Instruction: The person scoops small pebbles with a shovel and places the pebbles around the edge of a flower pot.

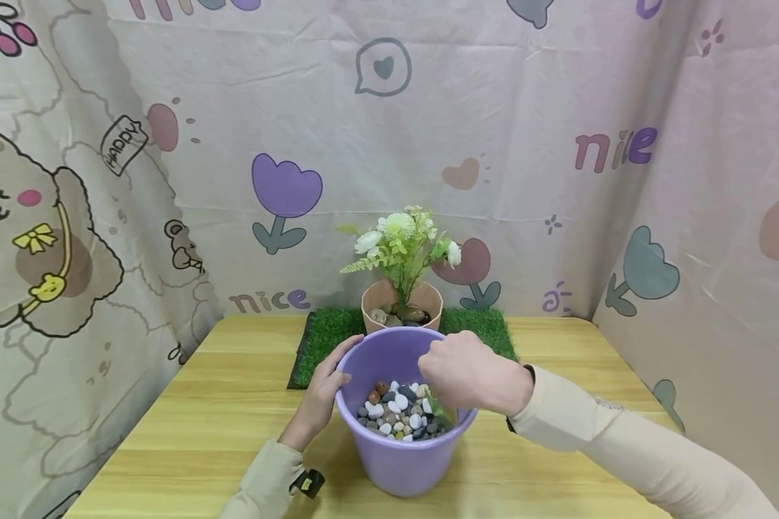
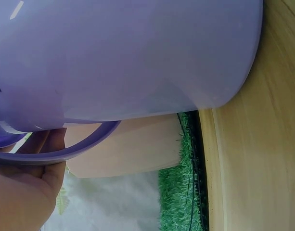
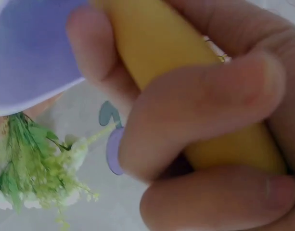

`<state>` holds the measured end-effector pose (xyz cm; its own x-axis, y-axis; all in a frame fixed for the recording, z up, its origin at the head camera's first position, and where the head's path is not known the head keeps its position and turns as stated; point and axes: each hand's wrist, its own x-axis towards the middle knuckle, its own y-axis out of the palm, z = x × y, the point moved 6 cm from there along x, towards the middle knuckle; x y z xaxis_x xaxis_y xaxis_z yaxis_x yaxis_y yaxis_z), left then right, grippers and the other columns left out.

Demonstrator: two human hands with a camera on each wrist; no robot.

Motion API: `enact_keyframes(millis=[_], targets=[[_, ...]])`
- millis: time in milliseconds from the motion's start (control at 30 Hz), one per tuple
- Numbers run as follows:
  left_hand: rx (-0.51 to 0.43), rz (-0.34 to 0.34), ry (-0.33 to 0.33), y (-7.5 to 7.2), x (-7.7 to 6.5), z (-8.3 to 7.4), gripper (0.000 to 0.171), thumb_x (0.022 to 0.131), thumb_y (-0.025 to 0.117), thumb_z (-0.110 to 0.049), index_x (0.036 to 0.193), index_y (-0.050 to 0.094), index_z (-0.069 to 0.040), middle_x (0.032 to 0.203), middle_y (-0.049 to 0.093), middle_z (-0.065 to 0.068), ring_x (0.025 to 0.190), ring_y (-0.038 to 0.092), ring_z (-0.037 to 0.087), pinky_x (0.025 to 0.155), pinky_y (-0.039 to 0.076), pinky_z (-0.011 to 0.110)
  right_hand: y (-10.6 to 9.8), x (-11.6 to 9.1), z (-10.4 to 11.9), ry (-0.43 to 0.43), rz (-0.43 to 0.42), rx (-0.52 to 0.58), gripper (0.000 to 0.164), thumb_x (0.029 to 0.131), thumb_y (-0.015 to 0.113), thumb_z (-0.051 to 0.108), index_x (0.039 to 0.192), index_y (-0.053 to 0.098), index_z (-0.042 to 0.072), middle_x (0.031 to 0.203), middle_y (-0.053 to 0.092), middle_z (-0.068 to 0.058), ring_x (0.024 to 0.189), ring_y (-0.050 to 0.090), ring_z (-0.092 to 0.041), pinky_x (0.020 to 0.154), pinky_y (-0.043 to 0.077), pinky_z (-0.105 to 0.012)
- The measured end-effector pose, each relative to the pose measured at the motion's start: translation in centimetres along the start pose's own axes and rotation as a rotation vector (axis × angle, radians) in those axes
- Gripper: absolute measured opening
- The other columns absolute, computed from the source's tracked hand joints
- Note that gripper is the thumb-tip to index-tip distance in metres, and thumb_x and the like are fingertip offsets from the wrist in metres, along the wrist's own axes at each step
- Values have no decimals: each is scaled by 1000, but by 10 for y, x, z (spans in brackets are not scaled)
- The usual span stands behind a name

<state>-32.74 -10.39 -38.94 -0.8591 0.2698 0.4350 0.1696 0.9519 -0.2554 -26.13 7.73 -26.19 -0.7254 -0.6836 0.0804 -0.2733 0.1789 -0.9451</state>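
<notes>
A purple bucket (image 1: 407, 461) stands on the table, with many white, grey and brown pebbles (image 1: 396, 411) in its bottom. My left hand (image 1: 321, 393) grips the bucket's left rim, thumb over the edge; in the left wrist view its fingers (image 2: 55, 173) curl at the purple rim. Over the right side of the bucket, my right hand (image 1: 470, 371) reaches down inside. It holds the thick yellow handle (image 3: 161, 43) of a small trowel, fingers wrapped round it. The trowel's green blade (image 1: 438, 408) shows partly among the pebbles; its tip is hidden.
Behind the bucket, a pinkish flowerpot (image 1: 375, 297) holding stones and white-flowered stems (image 1: 399, 238) stands on a green turf mat (image 1: 487, 328). The wooden table (image 1: 188, 425) reaches back to a printed cloth (image 1: 337, 130), which also hangs at both sides.
</notes>
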Motion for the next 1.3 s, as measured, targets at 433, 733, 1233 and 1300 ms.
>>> enact_keyframes(millis=[433, 733, 1233, 1300], targets=[[4, -1, 10, 0, 0, -2, 67, 83, 37, -6, 149, 41, -13, 148, 46, 13, 127, 52, 37, 95, 50, 37, 2, -3, -11, 38, -7, 86, 25, 73, 75, 13, 60, 54, 18, 62, 53, 5, 49, 47, -12, 43, 40, -29], [-6, 5, 14, -1, 0, -2, 66, 84, 37, -7, 149, 41, -17, 148, 46, 14, 125, 52, 37, 93, 51, 35, 9, -5, 16, 16, -169, -147, 18, 74, 70, 7, 61, 64, 18, 54, 54, 4, 45, 47, -13, 38, 43, -30], [2, -8, 6, -1, 0, -1, 66, 84, 37, -7, 149, 42, -16, 147, 47, 13, 126, 53, 37, 94, 51, 39, 15, -13, 30, 30, -201, -224, 18, 71, 71, 7, 60, 65, 19, 52, 53, 4, 43, 46, -13, 38, 41, -30], [3, -7, 7, 0, -1, -1, 66, 84, 37, -7, 149, 41, -15, 147, 47, 13, 125, 53, 37, 94, 51, 37, 18, -15, 31, 41, -186, -255, 16, 71, 72, 8, 61, 66, 19, 51, 53, 4, 42, 46, -13, 37, 40, -30]])
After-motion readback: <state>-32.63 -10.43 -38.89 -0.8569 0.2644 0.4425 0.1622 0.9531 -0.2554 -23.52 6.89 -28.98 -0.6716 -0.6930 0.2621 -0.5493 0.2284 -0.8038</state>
